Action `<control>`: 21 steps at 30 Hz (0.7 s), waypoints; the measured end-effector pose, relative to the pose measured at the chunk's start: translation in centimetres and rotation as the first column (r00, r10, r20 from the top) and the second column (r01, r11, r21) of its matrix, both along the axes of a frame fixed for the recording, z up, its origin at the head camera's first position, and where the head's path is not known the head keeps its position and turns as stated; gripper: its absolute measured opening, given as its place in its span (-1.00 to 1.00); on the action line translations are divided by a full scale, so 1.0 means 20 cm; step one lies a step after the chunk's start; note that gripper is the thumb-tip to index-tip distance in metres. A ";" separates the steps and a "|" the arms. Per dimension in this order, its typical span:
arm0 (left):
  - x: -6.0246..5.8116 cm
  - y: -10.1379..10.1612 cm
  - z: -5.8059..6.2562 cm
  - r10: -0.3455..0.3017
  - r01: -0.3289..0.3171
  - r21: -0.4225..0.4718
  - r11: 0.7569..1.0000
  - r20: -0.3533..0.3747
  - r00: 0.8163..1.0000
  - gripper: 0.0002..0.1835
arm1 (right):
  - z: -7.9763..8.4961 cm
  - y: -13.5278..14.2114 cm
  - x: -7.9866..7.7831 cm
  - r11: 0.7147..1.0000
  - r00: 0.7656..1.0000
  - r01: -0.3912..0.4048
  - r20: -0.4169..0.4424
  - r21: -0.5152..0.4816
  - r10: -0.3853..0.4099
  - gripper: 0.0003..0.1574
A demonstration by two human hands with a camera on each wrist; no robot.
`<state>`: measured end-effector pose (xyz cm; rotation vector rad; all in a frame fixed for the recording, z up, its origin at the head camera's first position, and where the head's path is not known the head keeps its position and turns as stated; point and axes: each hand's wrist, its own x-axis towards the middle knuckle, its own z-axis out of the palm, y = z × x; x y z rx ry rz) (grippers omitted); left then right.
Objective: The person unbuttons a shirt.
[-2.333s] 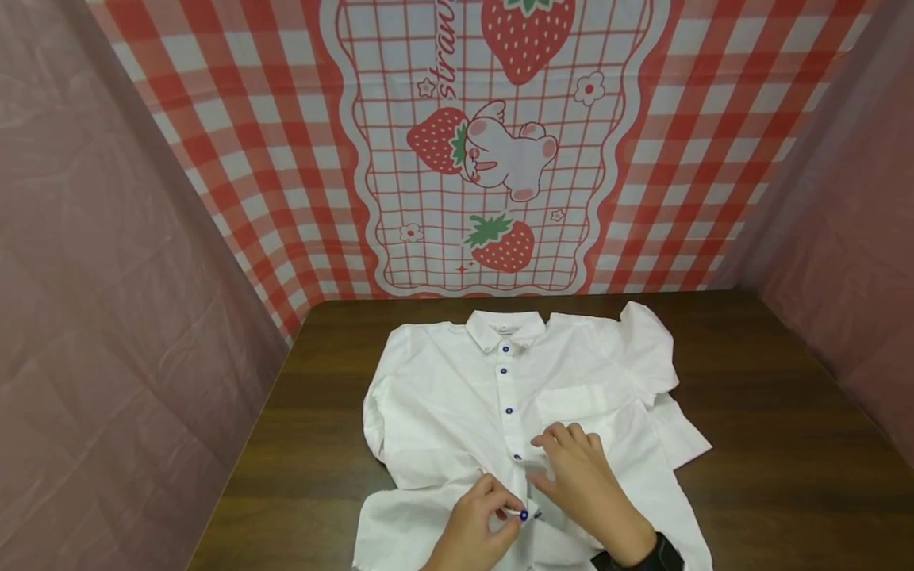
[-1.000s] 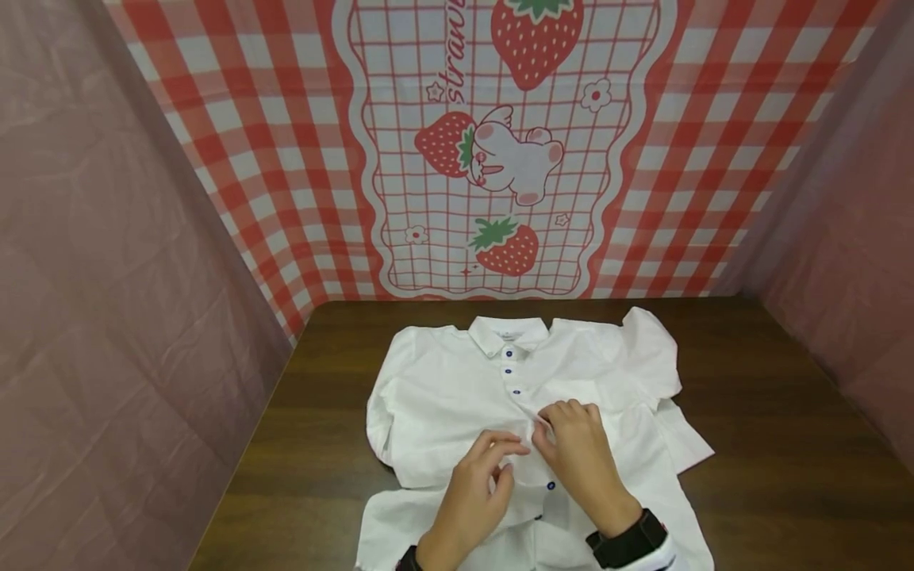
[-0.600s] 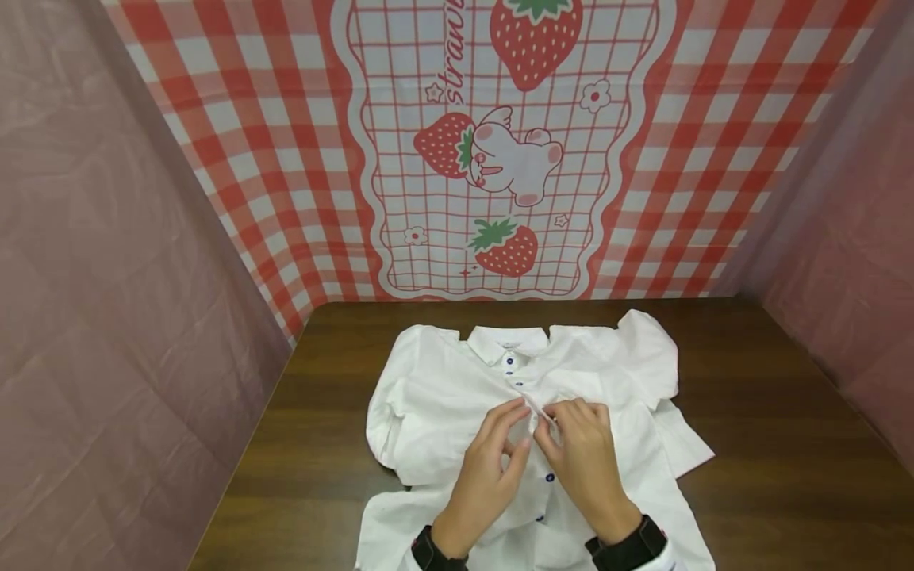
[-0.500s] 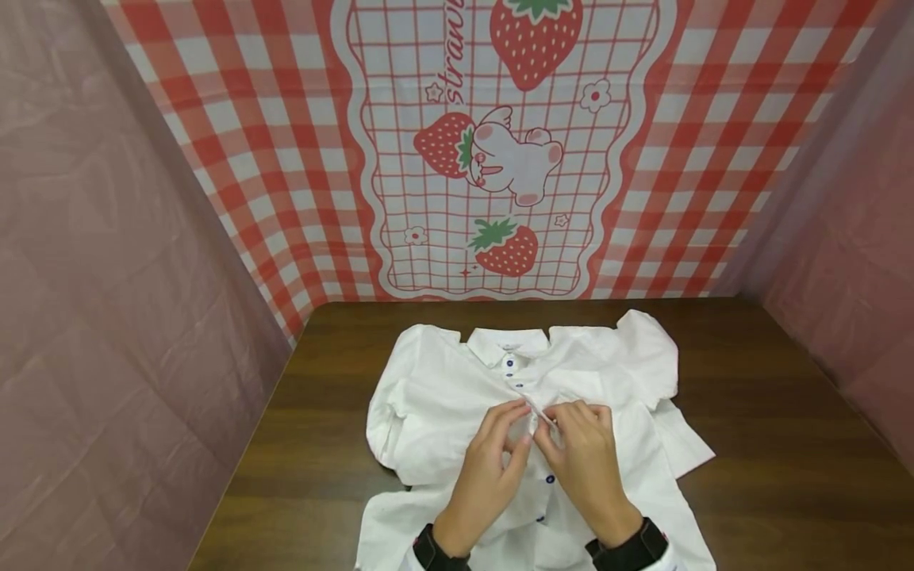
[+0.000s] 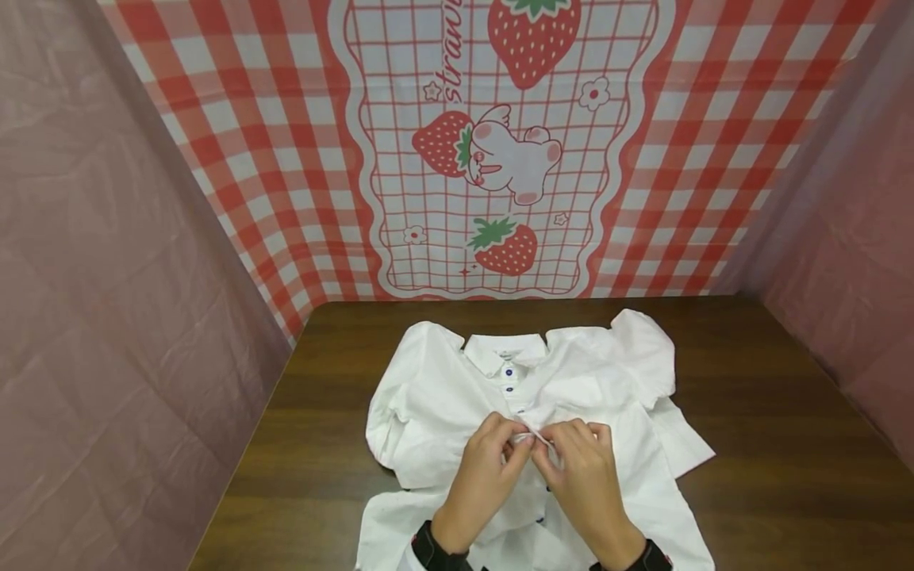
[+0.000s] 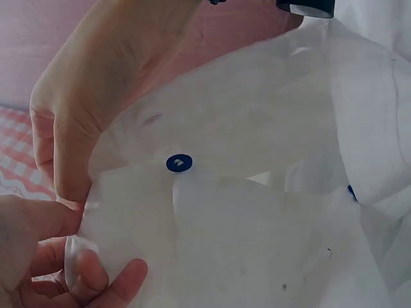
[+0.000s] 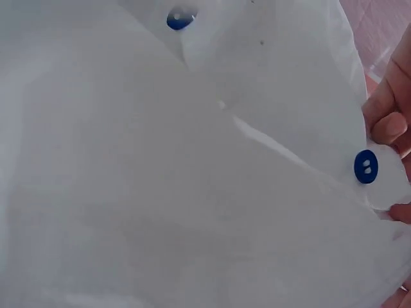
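Observation:
A white short-sleeved shirt (image 5: 443, 396) with blue buttons lies front up, collar away from me. My left hand (image 5: 478, 476) pinches the front edge at mid-chest between thumb and fingers. Right beside it, my right hand (image 5: 585, 476) pinches the other side of the same placket, which is raised between the fingertips. The button at their fingertips is hidden in the head view. A blue button (image 7: 366, 167) shows right at the fingers in the right wrist view. In the left wrist view, another blue button (image 6: 179, 163) sits on the fabric clear of the fingers.
The shirt lies on a dark wooden table (image 5: 314, 444). A red-and-white checked cloth (image 5: 286, 143) with strawberries hangs behind it. Pinkish curtains (image 5: 128, 277) stand at both sides. Black bands (image 5: 435, 551) are on both wrists.
My left hand came up from the lower placket to join the right one at mid-chest. Since then both hands, pinching the placket, have shifted slightly toward me, and the collar has slid down a little.

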<state>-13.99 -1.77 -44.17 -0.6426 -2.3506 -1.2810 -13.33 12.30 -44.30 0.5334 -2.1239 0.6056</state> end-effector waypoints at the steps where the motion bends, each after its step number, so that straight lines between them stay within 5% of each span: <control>1: 0.00 0.00 0.00 0.000 0.000 -0.007 1.000 -0.001 1.000 -0.89 | 0.00 0.00 0.00 1.000 1.000 -0.002 0.000 0.002 0.002 -0.87; 21: 0.04 0.00 -0.01 0.043 -0.045 -0.053 0.998 -0.036 0.998 -0.95 | 0.01 0.02 0.06 0.999 0.998 -0.027 0.052 0.033 0.025 -0.69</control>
